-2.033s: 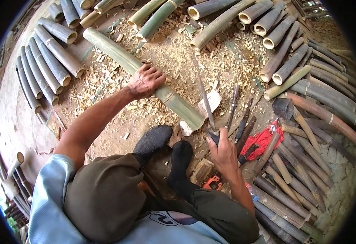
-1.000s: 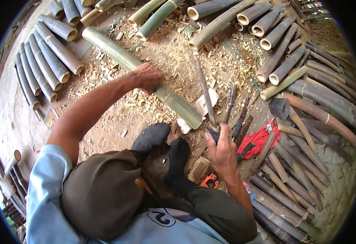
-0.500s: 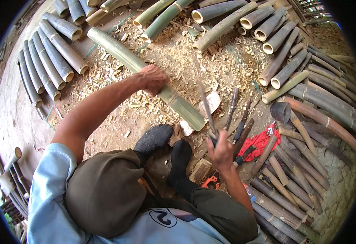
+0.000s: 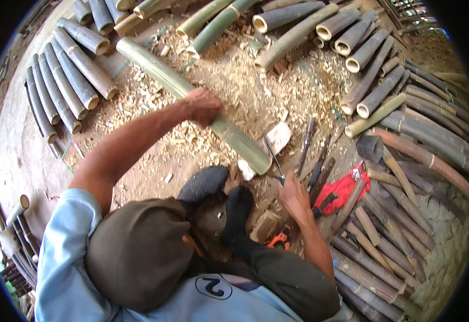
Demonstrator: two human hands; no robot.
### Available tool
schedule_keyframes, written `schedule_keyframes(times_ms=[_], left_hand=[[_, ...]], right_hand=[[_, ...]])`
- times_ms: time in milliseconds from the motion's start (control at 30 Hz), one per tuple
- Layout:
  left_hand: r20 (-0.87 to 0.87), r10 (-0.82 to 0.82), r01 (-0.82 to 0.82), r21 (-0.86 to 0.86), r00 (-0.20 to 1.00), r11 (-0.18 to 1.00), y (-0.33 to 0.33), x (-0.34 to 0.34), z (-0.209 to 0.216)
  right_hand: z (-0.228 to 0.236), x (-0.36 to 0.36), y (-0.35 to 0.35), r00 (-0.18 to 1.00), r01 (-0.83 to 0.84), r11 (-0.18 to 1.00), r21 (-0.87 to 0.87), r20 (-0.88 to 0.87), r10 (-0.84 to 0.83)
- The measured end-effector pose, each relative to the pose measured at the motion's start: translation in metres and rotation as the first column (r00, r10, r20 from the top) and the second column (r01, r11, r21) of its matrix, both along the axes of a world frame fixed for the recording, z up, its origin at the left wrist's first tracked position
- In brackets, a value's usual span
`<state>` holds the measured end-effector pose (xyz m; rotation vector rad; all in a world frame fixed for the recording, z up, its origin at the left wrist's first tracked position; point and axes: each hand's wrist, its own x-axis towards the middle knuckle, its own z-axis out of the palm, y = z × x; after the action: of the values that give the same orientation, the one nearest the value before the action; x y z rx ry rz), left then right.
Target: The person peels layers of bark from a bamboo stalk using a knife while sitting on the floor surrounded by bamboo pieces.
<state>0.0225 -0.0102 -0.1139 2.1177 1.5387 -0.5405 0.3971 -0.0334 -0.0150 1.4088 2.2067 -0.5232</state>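
My left hand point(image 4: 203, 106) is wrapped round the middle of a long green bamboo pole point(image 4: 156, 70), which slants from upper left down toward my feet. Its near end is by a pale white block point(image 4: 246, 169). In my right hand point(image 4: 294, 198) is a long knife point(image 4: 273, 154), gripped by the handle. The narrow blade points up and away, right beside the pole's near end; whether it touches the bamboo I cannot tell. Another pale chunk point(image 4: 279, 136) lies behind the blade.
Wood chips point(image 4: 245, 86) cover the ground. Cut bamboo lengths point(image 4: 68, 75) lie in rows around the far side. At right are a red cloth point(image 4: 339, 193), dark-handled tools point(image 4: 307, 145) and piled bamboo pieces point(image 4: 384, 236). An orange tool handle point(image 4: 280, 239) lies near my socked feet point(image 4: 205, 185).
My right hand and the knife have moved slightly downward, and the blade has dropped closer to the pole's near end. My left hand and the bamboo pole have barely shifted.
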Motion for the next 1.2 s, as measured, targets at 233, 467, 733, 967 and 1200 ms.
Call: schedule_keyframes(times_ms=[233,467,733,967,1200], left_hand=[[0.164,0.006,-0.083,0.466,0.986,0.881,-0.047,-0.018,-0.017],[0.215,-0.076,-0.076,0.62,0.974,0.781,-0.034,-0.009,-0.028],[0.162,0.016,-0.087,0.446,0.987,0.891,-0.032,-0.005,-0.011],[0.258,-0.011,-0.19,0.74,0.966,0.645,-0.063,-0.007,-0.042],[0.253,-0.036,-0.184,0.786,0.967,0.59,-0.054,0.002,-0.036]], right_hand=[[0.056,-0.037,-0.025,0.745,0.006,0.988,0.152,-0.66,0.097],[0.017,-0.025,-0.014,0.989,-0.017,1.0,0.025,-0.146,0.02],[0.019,-0.009,-0.015,0.872,-0.004,0.99,0.141,-0.483,0.072],[0.049,-0.037,-0.011,0.955,0.014,1.0,-0.019,-0.296,-0.019],[-0.003,-0.005,-0.006,0.999,0.032,0.999,-0.029,0.023,-0.031]])
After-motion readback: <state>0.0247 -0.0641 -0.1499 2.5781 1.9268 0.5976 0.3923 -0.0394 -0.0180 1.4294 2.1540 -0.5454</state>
